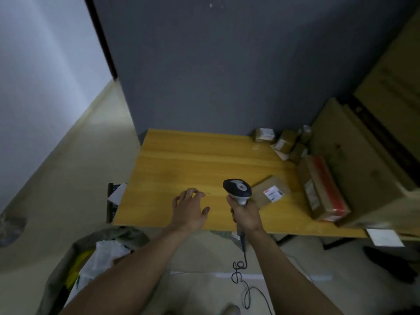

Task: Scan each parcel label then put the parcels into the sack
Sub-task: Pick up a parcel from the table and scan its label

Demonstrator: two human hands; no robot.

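My right hand (246,215) grips the handle of a dark barcode scanner (238,188), whose head points toward a small brown parcel (270,190) with a white label, lying just right of it on the wooden table (181,167). My left hand (188,209) hovers over the table's front part with fingers spread and relaxed, holding nothing. A long parcel with red tape (322,187) lies at the right. Several small parcels (281,139) sit at the back right corner. An open sack (95,258) with white and yellow packages inside stands on the floor at the lower left.
Large cardboard boxes (363,155) stack along the right side of the table. The scanner's coiled cable (241,271) hangs down to the floor. A grey wall rises behind the table. A white paper (384,237) lies at the table's front right corner.
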